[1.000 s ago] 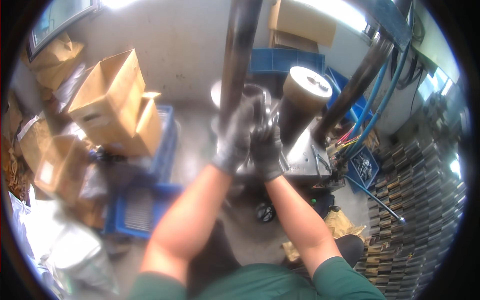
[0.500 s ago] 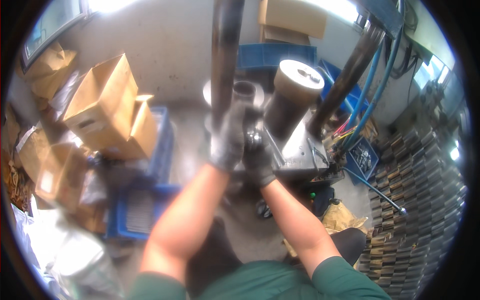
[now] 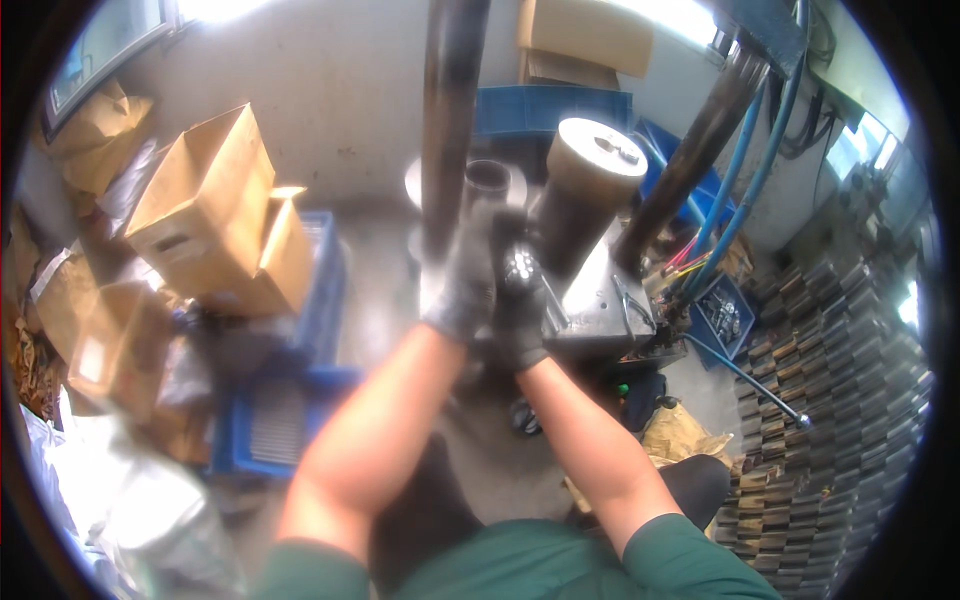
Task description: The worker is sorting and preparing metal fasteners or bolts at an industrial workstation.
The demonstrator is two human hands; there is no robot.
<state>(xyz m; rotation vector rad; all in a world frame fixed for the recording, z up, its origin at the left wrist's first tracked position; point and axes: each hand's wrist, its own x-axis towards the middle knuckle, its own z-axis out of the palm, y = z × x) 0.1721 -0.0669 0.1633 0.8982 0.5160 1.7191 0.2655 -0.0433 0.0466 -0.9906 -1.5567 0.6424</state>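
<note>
Both my hands wear dark grey gloves and meet in front of the machine, between its two dark columns. My left hand [image 3: 466, 285] is blurred, its fingers upright and seemingly closed against the right. My right hand [image 3: 517, 325] is closed just beside it, around something dark with bright glints [image 3: 521, 264] that I cannot make out. Beyond the hands stands a short hollow metal cylinder [image 3: 487, 178] with a pale ring about it. Right of them rises a thick dark cylinder with a white top [image 3: 602, 148], next to a metal plate [image 3: 598, 285].
A dark column [image 3: 452, 120] stands close behind my left hand; another column [image 3: 690, 170] slants at right beside blue hoses [image 3: 745, 190]. Cardboard boxes [image 3: 200, 235] and blue crates [image 3: 240, 430] fill the left. Stacked metal pieces [image 3: 830, 400] line the right, near a small blue bin [image 3: 722, 315].
My hands have shifted slightly to the right, still together. The bright glints by the right hand show more clearly. The things around have stayed in place.
</note>
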